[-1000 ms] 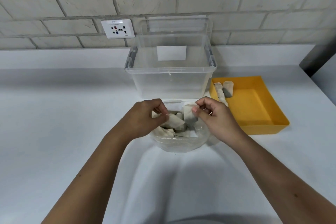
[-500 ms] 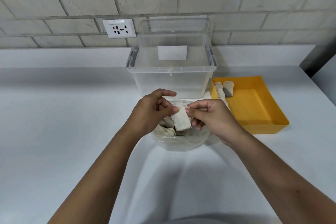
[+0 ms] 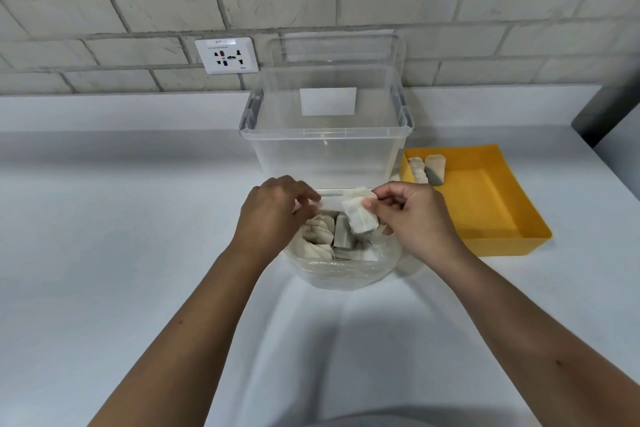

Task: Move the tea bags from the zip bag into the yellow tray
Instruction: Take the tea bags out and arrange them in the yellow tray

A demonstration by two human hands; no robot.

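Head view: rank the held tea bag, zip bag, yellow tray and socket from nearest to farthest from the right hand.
1. The tea bag: pinched in the grip of the right hand.
2. The zip bag: just below the hand and to its left.
3. The yellow tray: off to the right.
4. The socket: far back and to the left.

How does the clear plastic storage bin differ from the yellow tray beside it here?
The clear plastic storage bin is see-through and tall-walled; the yellow plastic tray is opaque and shallow. The bin shows nothing inside; the tray holds two pale tea bags in its far left corner. Both are open-topped rectangles standing on the white counter.
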